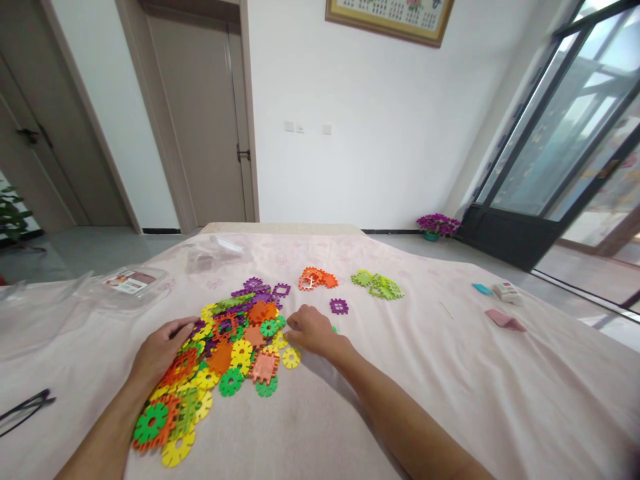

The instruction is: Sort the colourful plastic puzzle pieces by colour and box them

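Observation:
A heap of plastic interlocking pieces point(220, 359) lies on the cloth, mixing orange and purple toothed squares with yellow and green notched discs. Along the heap's left side rests my left hand point(161, 348), its fingers loosely stretched against the pieces and the tips partly hidden. My right hand point(313, 330) is at the heap's right edge with curled fingers. Whatever they grip is hidden; a yellow disc point(291, 358) lies just below them. Beyond the hands sit a small orange group point(327, 280), a lime-green group point(385, 288) and a single purple square point(339, 306).
A pink cloth point(425, 373) covers the table. Clear plastic containers point(145, 297) stand at the left, with black glasses point(27, 408) nearer me. To the right are a small white box point(507, 293), a blue item point(482, 289) and a folded pink piece point(505, 320).

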A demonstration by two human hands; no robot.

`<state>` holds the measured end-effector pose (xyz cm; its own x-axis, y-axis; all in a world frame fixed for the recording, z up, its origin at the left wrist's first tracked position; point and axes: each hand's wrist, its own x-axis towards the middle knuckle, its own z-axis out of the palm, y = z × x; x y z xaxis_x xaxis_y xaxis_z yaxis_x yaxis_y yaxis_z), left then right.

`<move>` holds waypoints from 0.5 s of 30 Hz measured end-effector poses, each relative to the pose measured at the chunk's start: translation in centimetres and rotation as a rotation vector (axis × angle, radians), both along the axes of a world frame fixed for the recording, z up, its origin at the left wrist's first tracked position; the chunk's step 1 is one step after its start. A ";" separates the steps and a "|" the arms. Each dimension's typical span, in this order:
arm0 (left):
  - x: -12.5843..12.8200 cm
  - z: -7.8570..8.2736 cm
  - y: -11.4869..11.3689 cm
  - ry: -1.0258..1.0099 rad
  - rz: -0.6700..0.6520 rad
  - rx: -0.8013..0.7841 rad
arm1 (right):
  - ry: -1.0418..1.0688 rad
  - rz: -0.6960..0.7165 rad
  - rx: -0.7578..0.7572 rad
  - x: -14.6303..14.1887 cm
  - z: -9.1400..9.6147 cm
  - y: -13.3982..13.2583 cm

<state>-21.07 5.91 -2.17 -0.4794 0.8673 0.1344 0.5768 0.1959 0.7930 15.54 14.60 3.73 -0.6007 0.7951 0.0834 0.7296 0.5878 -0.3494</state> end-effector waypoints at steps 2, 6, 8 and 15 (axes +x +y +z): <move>0.0 0.0 0.0 0.006 0.001 -0.001 | -0.021 -0.006 0.021 -0.5 0.1 -0.6; 0.0 0.0 0.0 0.027 -0.001 0.008 | 0.004 -0.059 0.009 -0.7 0.0 -1.4; 0.0 0.0 0.0 0.037 0.002 0.008 | 0.028 -0.066 -0.006 -0.6 -0.2 -1.7; -0.3 -0.3 0.2 0.043 0.004 -0.014 | 0.165 -0.085 -0.092 -0.8 -1.7 -1.5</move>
